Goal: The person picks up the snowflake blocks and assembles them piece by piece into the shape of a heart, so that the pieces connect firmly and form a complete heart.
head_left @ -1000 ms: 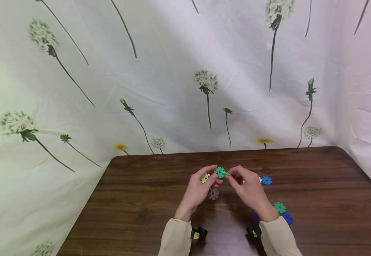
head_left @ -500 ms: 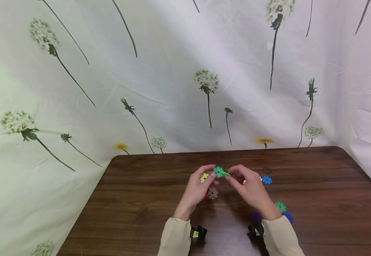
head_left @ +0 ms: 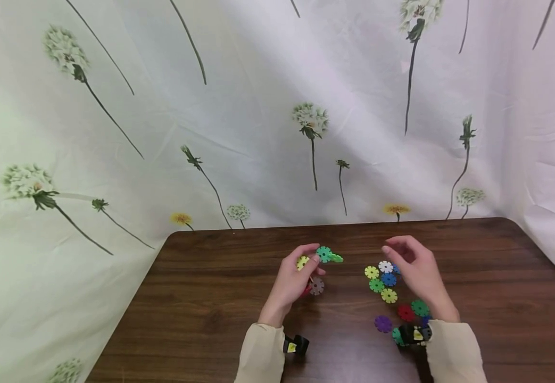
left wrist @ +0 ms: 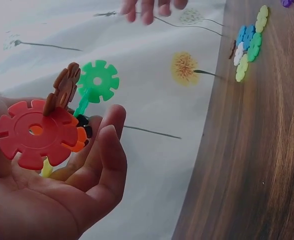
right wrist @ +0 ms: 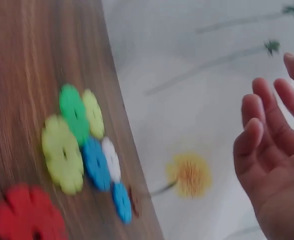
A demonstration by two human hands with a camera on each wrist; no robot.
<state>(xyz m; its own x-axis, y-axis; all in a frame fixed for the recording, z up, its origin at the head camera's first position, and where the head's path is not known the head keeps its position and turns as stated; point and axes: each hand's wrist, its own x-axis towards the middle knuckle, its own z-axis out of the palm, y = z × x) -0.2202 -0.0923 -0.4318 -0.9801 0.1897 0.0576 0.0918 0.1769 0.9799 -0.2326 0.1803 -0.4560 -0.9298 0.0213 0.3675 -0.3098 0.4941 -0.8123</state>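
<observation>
My left hand [head_left: 290, 282] holds a joined cluster of notched plastic discs above the table. In the left wrist view a red disc [left wrist: 18, 142] faces the camera, with a brown disc [left wrist: 66, 87] and a green disc [left wrist: 104, 90] above it. Orange, black and yellow pieces are partly hidden behind the red one. A bright green disc [head_left: 337, 258] sticks out at the cluster's right end, seen nearly edge-on. My right hand [head_left: 423, 274] hovers over the right side, its fingers loosely bent and nothing visible in them. Below and left of it lie loose discs, including a white disc [head_left: 385, 265].
Around the white disc lie yellow, blue and green discs [head_left: 376, 286]. Nearer are a red disc [head_left: 406, 314], a purple disc [head_left: 383, 324] and others partly under the right wrist's black camera [head_left: 413, 334]. A flower-printed cloth [head_left: 258, 133] hangs behind the brown wooden table [head_left: 200, 298].
My right hand has let go of the bright green disc and moved right, uncovering the loose discs. The left hand still holds the cluster, having shifted very slightly.
</observation>
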